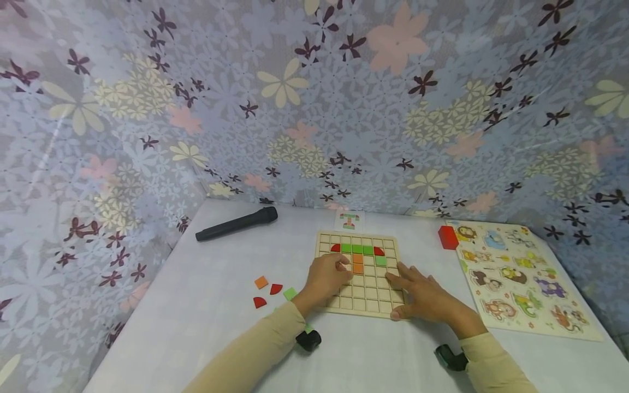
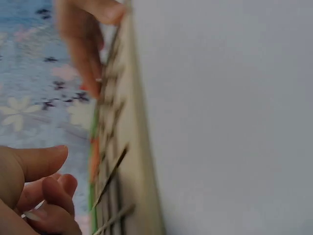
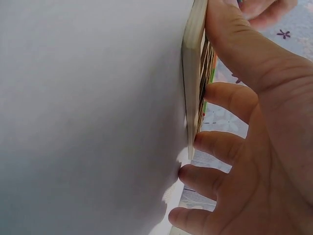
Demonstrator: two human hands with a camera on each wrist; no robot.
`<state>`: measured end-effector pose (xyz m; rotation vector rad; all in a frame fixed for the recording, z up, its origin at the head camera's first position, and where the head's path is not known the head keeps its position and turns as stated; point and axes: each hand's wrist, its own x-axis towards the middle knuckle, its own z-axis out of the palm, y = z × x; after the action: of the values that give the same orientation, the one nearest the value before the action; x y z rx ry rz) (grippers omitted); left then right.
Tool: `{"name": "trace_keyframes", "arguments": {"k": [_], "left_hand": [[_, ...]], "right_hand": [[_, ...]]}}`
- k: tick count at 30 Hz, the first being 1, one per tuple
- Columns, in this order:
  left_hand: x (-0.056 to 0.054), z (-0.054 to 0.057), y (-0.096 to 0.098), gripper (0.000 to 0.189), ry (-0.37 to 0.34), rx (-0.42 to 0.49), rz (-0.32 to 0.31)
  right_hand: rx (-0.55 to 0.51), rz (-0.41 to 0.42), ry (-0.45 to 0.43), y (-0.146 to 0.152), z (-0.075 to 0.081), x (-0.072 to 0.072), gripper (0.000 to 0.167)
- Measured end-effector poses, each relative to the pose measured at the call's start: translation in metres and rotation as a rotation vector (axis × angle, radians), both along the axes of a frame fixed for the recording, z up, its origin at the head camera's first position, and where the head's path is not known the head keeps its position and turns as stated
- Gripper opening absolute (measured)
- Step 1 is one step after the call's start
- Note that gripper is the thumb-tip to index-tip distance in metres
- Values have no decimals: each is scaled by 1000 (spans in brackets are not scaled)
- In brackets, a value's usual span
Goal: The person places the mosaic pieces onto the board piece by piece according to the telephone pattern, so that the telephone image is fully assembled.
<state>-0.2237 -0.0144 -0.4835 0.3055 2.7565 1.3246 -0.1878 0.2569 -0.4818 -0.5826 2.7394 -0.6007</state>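
A wooden grid board (image 1: 363,305) lies on the table with colored tiles set in its squares. Three green tiles (image 1: 357,249) make a row with a red quarter-round tile (image 1: 379,251) at either end; a lighter green tile (image 1: 380,261) sits below the right end, and two orange tiles (image 1: 358,263) run down from the middle. Over the board's left columns hovers my left hand (image 1: 328,277), fingers loosely curled, thumb apart from them, no piece showing between. It hides the squares beneath. My right hand (image 1: 427,297) has its fingers spread along the board's right edge, thumb at the near corner.
Loose pieces lie left of the board: an orange square (image 1: 261,282), red quarter-rounds (image 1: 276,289) and green squares (image 1: 290,293). Behind it is a pattern card (image 1: 349,220). A black microphone (image 1: 237,224) lies back left. At right are a red block (image 1: 447,238) and an animal puzzle board (image 1: 521,278).
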Motion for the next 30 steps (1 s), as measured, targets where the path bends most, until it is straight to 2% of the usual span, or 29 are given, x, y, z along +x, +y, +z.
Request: {"name": "trace_keyframes", "arguments": {"k": [6, 10, 13, 16, 20, 23, 25, 30], "left_hand": [[19, 13, -69, 22, -69, 124, 25], [27, 17, -120, 34, -190, 291, 56], [30, 16, -154, 39, -255, 358, 106], [30, 11, -178, 39, -250, 310, 149], [27, 0, -195, 41, -225, 121, 160], [27, -7, -198, 41, -212, 4, 154], [26, -10, -196, 41, -198, -37, 166], [26, -9, -186, 36, -153, -139, 188]], "right_hand": [[2, -3, 2, -1, 3, 2, 99], [3, -4, 0, -1, 2, 3, 99], [2, -2, -4, 0, 1, 2, 98], [0, -9, -10, 1, 1, 1, 99], [-6, -16, -15, 3, 1, 1, 99], [-8, -14, -16, 2, 1, 1, 99], [-7, -9, -15, 1, 1, 1, 99], [0, -11, -11, 0, 1, 2, 98]]}}
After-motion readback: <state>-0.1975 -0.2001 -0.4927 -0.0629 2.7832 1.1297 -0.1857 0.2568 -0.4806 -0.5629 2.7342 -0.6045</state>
